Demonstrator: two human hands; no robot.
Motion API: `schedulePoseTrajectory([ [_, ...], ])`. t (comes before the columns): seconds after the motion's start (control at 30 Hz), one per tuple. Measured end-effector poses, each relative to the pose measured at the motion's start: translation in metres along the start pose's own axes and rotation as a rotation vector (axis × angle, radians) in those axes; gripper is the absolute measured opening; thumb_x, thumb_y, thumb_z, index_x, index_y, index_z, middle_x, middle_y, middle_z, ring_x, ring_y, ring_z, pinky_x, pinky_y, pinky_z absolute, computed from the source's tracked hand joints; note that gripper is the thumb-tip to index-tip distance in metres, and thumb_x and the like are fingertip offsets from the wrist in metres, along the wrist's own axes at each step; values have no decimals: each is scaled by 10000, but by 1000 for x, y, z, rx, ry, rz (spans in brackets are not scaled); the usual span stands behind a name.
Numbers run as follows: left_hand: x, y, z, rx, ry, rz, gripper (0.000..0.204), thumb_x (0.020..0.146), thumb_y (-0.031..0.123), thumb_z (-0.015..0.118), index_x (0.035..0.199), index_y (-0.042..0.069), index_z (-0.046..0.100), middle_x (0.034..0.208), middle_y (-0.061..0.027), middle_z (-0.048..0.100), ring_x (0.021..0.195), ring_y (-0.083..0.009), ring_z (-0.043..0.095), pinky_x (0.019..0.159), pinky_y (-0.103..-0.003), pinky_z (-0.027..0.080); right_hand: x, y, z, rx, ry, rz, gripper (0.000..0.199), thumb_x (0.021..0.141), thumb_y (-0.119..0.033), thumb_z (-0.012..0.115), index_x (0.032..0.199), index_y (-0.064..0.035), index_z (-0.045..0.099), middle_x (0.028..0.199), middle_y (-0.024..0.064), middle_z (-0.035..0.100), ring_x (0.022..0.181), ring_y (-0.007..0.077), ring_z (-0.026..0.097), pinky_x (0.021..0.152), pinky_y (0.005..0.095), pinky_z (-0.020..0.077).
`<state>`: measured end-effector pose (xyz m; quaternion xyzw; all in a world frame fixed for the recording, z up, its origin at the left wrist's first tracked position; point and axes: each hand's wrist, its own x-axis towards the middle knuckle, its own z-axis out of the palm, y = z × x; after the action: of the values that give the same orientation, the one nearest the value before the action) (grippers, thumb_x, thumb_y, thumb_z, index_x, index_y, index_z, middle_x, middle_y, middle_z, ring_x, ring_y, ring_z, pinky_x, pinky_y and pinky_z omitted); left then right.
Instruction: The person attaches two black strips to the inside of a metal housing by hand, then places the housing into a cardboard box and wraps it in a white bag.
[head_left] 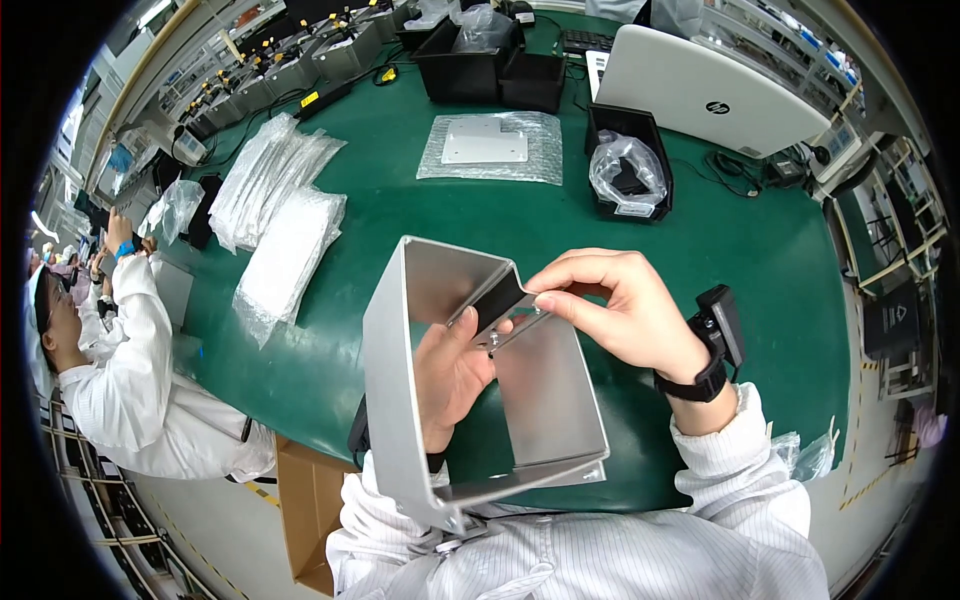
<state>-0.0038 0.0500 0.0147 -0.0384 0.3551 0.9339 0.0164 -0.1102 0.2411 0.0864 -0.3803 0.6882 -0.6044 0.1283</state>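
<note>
An open grey sheet-metal frame [388, 370] is tilted up above the near edge of the table. Along the inner side of its upper edge runs a black strip [499, 303], with small metal studs or screws beside it. My left hand [452, 375] reaches through the frame, its thumb on the strip and its fingers partly hidden behind the metal. At the strip's right end, my right hand [615, 300] pinches with thumb and index finger. The fingertips cover what lies directly between them.
Bubble-wrapped stacks [290, 245] lie left on the green table [400, 215]. Farther back are a white plate [487, 140] on bubble wrap, black bins [460, 70] and a white laptop [700, 90]. A co-worker [120, 370] is at the left, near a cardboard box [305, 510].
</note>
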Motion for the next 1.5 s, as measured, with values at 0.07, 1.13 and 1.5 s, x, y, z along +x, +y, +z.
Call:
schedulePoseTrajectory([
  [0.07, 3, -1, -10, 104, 53, -8, 421, 1052, 330, 513, 1334, 17, 518, 1171, -137, 645, 1059, -233, 624, 869, -467, 557, 0, 16, 11, 14, 36, 38, 134, 910, -37, 679, 1026, -2, 737, 906, 80, 717, 760, 113, 655, 682, 244, 529],
  [1.13, -12, 8, -12, 1846, 89, 1150, 341, 778, 32, 834, 1079, 62, 677, 934, -51, 617, 591, -99, 577, 475, -218, 483, -27, 59, 85, -3, 347, -109, 129, 885, 37, 654, 999, -7, 696, 921, 109, 683, 814, 224, 664, 714, 299, 523],
  [1.5, -4, 2, -9, 1928, 162, 1199, 269, 770, 112, 839, 964, 63, 660, 847, -70, 606, 611, -186, 615, 484, -289, 485, -26, 64, 85, -87, 283, -135, 144, 877, 36, 635, 1014, -1, 662, 904, 121, 658, 797, 269, 661, 705, 331, 532],
])
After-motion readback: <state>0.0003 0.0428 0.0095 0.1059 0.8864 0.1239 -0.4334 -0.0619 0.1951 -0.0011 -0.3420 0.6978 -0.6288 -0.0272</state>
